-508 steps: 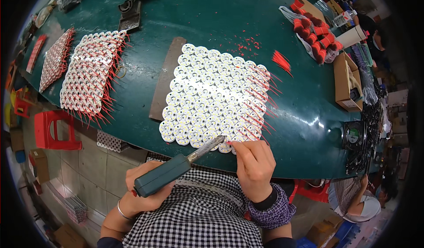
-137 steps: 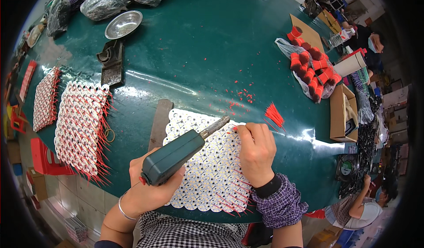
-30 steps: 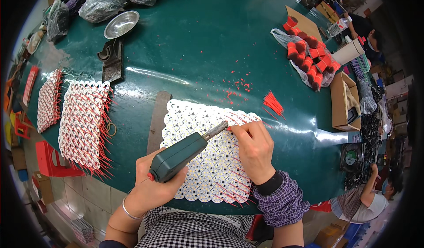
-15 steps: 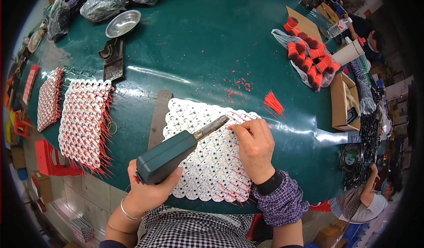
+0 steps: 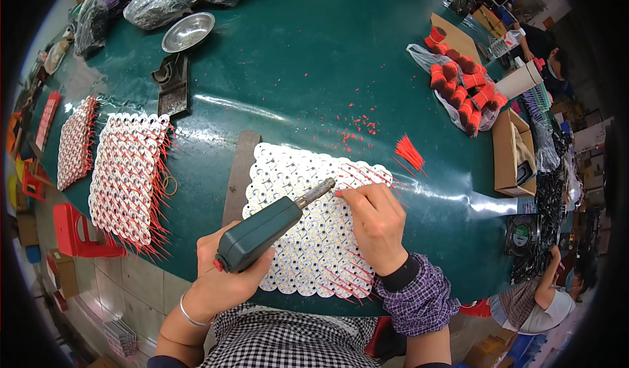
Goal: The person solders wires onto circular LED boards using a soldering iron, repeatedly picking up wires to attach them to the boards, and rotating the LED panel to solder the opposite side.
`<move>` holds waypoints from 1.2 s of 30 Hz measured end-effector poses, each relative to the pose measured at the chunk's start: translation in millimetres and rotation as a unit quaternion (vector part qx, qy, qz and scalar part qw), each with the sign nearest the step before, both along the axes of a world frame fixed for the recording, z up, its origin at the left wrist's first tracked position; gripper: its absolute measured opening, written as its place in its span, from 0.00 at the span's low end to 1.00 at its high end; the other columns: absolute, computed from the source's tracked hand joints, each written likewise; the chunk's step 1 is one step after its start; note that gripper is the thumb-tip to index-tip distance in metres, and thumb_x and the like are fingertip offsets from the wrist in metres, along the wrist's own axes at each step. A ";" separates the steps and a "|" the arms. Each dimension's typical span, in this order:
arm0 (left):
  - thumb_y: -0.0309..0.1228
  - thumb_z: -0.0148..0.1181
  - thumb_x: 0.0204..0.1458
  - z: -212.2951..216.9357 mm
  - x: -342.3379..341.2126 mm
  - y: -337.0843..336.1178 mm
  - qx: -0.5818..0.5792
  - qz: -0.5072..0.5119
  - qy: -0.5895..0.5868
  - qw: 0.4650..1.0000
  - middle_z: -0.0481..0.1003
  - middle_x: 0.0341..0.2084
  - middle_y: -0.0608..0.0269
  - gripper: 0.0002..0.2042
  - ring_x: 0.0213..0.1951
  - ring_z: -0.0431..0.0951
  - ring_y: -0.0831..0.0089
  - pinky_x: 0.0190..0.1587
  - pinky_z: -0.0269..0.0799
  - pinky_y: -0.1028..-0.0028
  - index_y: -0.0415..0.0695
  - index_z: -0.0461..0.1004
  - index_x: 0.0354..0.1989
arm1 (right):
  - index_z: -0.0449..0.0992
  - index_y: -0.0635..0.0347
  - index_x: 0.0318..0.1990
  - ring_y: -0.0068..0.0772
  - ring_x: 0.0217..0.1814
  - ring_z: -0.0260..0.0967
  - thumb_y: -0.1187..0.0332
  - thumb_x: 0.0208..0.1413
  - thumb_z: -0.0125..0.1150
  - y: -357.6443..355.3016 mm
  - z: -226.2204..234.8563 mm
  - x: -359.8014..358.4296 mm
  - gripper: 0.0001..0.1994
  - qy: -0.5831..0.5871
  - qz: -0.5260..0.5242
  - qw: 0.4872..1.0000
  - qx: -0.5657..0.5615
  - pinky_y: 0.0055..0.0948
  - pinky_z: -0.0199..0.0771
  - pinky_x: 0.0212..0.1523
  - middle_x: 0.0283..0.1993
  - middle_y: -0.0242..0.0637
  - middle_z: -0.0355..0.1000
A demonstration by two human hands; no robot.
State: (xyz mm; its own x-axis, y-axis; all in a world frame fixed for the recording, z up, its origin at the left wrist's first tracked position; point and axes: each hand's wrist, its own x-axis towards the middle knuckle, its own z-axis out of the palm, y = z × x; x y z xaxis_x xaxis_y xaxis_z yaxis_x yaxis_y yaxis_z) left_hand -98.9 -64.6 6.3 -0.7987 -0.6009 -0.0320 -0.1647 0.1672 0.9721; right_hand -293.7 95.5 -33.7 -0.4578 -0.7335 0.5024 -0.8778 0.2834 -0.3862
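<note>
My left hand (image 5: 226,284) is closed round the handle of a dark green soldering gun (image 5: 259,234). The gun's metal tip points up and right over a panel of joined round white LED circuit boards (image 5: 298,240), apparently just above it; contact cannot be told. Fingers pinched together, my right hand (image 5: 379,227) holds a thin red wire (image 5: 339,193) beside the tip, with most of the wire hidden by the fingers. Other red wires (image 5: 347,283) stick out along the panel's right side and top right corner. A flat grey bar (image 5: 240,178) lies along its left edge.
A fan of loose red wires (image 5: 409,153) lies right of the panel. Tied red bundles (image 5: 462,86) on plastic and an open cardboard box (image 5: 514,152) stand farther right. Wired panels (image 5: 128,178), a black metal stand (image 5: 173,86) and a steel bowl (image 5: 188,33) are on the left.
The soldering gun has shifted slightly right and its tip has dropped a little lower on the panel. My right hand has lowered slightly, still pinching the red wire.
</note>
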 end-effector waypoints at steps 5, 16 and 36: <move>0.22 0.68 0.46 0.0 -1.4 -1.5 -0.011 -0.016 -0.010 1.000 0.75 0.22 0.64 0.06 0.22 0.72 0.79 0.26 0.66 0.76 0.37 0.78 0.31 | 0.78 0.63 0.39 0.36 0.33 0.69 0.82 0.44 0.63 0.2 -1.7 -0.9 0.12 0.003 -0.001 1.000 0.002 0.34 0.70 0.33 0.32 0.35 0.69; 0.22 0.68 0.44 1.7 -1.8 -4.6 -0.082 -0.042 -0.011 0.996 0.74 0.21 0.62 0.05 0.21 0.73 0.74 0.24 0.67 0.73 0.37 0.78 0.30 | 0.79 0.63 0.38 0.35 0.33 0.68 0.81 0.43 0.65 -2.4 -0.9 0.6 0.12 0.013 -0.011 1.000 0.007 0.33 0.70 0.32 0.32 0.34 0.70; 0.21 0.69 0.45 10.4 14.0 8.0 -0.013 0.003 0.010 1.000 0.77 0.22 0.65 0.07 0.22 0.73 0.81 0.26 0.68 0.78 0.37 0.79 0.32 | 0.79 0.63 0.36 0.36 0.34 0.71 0.81 0.42 0.62 15.0 6.6 13.6 0.11 0.000 -0.014 1.000 -0.005 0.34 0.71 0.34 0.32 0.35 0.70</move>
